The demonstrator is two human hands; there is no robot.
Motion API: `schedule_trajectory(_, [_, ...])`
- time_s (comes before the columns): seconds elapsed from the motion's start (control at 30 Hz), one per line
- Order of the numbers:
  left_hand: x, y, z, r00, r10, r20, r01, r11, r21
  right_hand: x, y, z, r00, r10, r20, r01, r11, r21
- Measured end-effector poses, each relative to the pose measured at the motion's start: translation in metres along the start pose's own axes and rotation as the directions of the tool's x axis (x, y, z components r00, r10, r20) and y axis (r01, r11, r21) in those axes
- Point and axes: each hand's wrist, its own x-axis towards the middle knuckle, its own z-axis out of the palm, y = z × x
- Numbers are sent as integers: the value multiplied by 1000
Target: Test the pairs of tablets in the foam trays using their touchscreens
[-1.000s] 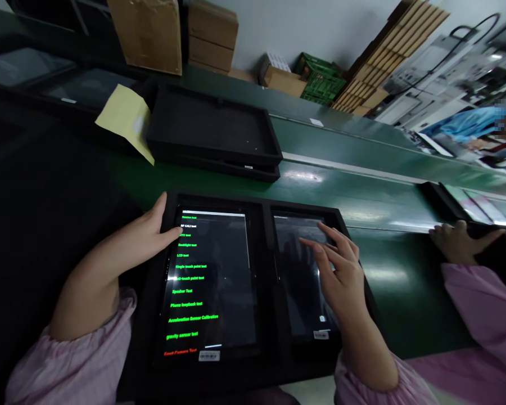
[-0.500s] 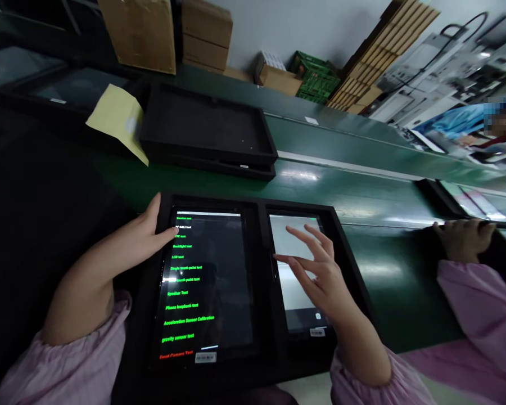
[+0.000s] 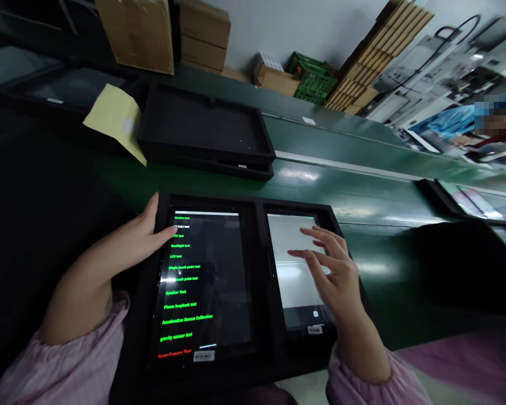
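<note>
Co-worker's hand has gone from the right edge of the head view, and the right hand [image 3: 333,275] has drifted right, fingers spread and grasping nothing above the pale right tablet [image 3: 293,259]. Beside that tablet, the left hand [image 3: 130,239] lies relaxed on the left tablet [image 3: 202,292], index fingertip [image 3: 171,232] at white "CALI test", above green "Backlight test" and "LCD test".

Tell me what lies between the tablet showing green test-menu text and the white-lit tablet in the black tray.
In the head view, a black tray divider separates the green-text tablet from the white-lit tablet.
</note>
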Motion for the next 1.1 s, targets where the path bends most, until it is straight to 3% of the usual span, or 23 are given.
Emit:
schedule_trajectory(0.1, [-1, 1, -1, 1000, 0, 5, 0, 1000, 4, 0, -1, 2, 985, -74, 158, 81, 996, -32])
schedule_trajectory(0.17, [-3, 3, -2, 1000, -12, 11, 12, 1000, 15, 0, 0, 3, 976, -98, 192, 109, 993, -47])
schedule_trajectory(0.27, [-4, 4, -2, 1000, -16, 22, 15, 1000, 14, -1, 5, 2, 996, -60, 72, 66, 995, -78])
schedule_trajectory(0.4, [-5, 2, -1, 1000, 18, 20, -19, 1000, 17, -3, 9, -1, 993, 79, -89, -83, 996, -40])
schedule_trajectory(0.87, [-3, -10, 2, 994, 56, 96, -70, 986, 150, -4, 6, -3, 983, 169, -67, -173, 983, -55])
schedule_trajectory(1.1, [-3, -7, 1, 994, 53, 100, -63, 992, 107, -3, 4, -3, 980, 189, -55, -191, 981, -40])
